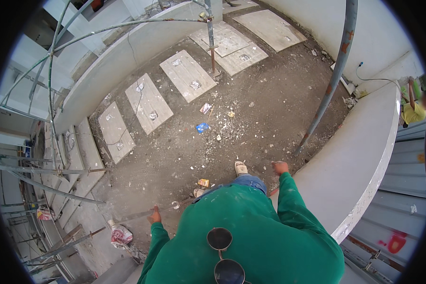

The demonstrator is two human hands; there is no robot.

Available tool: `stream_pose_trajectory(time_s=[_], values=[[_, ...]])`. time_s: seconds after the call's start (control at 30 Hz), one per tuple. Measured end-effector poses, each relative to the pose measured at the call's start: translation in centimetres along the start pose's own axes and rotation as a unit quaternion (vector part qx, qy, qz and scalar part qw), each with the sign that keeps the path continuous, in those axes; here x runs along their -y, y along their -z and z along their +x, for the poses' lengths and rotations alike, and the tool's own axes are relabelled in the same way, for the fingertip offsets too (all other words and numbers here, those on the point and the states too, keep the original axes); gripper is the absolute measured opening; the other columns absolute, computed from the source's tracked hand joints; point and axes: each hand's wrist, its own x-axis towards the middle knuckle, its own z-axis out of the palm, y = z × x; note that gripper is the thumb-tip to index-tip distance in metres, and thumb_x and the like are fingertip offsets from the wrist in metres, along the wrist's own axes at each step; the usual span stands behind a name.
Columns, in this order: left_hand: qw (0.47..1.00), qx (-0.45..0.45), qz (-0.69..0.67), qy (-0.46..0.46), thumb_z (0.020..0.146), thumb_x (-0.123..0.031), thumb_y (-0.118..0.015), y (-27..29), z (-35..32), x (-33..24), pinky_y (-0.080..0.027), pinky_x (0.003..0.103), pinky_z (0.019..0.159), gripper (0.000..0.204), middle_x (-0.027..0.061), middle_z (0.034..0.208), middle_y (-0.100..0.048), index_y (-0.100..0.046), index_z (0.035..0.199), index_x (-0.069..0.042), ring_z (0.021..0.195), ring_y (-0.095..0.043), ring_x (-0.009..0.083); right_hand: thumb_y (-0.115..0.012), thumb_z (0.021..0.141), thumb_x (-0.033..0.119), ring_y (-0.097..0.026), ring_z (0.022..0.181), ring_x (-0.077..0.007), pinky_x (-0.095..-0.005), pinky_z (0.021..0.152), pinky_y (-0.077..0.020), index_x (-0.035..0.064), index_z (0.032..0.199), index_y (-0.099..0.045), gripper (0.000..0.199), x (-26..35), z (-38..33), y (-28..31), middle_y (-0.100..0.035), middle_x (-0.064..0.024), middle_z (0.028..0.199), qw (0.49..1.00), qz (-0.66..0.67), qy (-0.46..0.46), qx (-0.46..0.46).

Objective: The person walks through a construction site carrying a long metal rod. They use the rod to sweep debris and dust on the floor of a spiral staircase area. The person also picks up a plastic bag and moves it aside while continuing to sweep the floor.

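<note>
Head view: the left hand (155, 216) is hanging at near left, just beside a long, flat greyish strip (135, 217); honestly can't tell if its fingers are gripping it. The right hand (280, 167) is hanging left of a smooth, curved pale wall (343, 156), finger state unclear too. Farther off, streaky rectangular slabs (187, 75) are lying on gritty dirt (270, 118).

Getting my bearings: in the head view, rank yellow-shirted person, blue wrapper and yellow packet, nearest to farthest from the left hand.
1. Yellow packet, right of the left hand
2. Blue wrapper, farther ahead
3. Yellow-shirted person, far right
</note>
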Motion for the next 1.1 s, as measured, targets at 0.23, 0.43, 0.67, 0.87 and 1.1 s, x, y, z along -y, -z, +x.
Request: stream_pose_trajectory(time_s=[0.23,0.43,0.67,0.87,1.1], values=[[0.954,-0.101,-0.276,-0.061,0.079,-0.029,-0.081,-5.5,-3.1,-16.6,-0.047,0.038,0.067,0.038,0.0095,0.076,-0.066,-0.064,0.078,0.005,0.071,-0.058,0.0199,-0.052,0.093,0.023,-0.058,0.06,-0.0207,-0.0373,0.051,-0.0469,0.0109,0.098,-0.064,0.018,-10.7,0.1,9.8,-0.063,-0.0053,0.08,0.975,0.169,-0.14,0.028],[0.987,0.013,-0.114,-0.116,0.081,-0.031,-0.08,-8.6,-3.7,-21.6,-0.043,0.035,0.065,0.039,0.005,0.068,-0.058,-0.059,0.073,0.001,0.066,-0.052,0.0182,-0.04,0.097,0.02,-0.055,0.06,-0.0223,-0.0389,0.053,-0.0444,0.0118,0.102,-0.06,0.022,-18.4,1.5,14.0,-0.061,-0.0057,0.087,0.906,0.169,-0.358,0.152],[0.979,0.158,-0.091,-0.09,0.078,-0.036,-0.08,-17.3,-3.9,-31.5,-0.048,0.037,0.075,0.046,0.0114,0.09,-0.067,-0.064,0.095,0.003,0.083,-0.061,0.0221,-0.052,0.096,0.022,-0.065,0.065,-0.0196,-0.0325,0.051,-0.0506,0.0044,0.107,-0.064,0.024,-14.2,10.9,14.0,-0.068,-0.0099,0.098,0.977,-0.14,0.099,0.127],[0.984,0.119,-0.096,-0.088,0.077,-0.035,-0.081,-23.4,3.0,-37.7,-0.047,0.037,0.063,0.039,0.0079,0.073,-0.065,-0.065,0.081,0.001,0.066,-0.061,0.0197,-0.068,0.087,0.031,-0.069,0.082,-0.023,-0.0375,0.068,-0.0539,0.0012,0.105,-0.067,0.035,10.2,13.4,16.5,-0.071,-0.0142,0.088,0.996,0.037,0.009,0.084],[0.879,0.353,-0.267,-0.178,0.08,-0.018,-0.077,-16.9,-1.3,-62.6,-0.034,0.029,0.056,0.03,-0.0014,0.069,-0.052,-0.052,0.069,-0.008,0.065,-0.047,0.01,-0.07,0.086,0.037,-0.067,0.087,-0.0281,-0.039,0.081,-0.0523,0.0046,0.107,-0.069,0.039,29.7,16.9,19.2,-0.07,-0.0141,0.097,0.96,-0.002,0.237,0.151]])
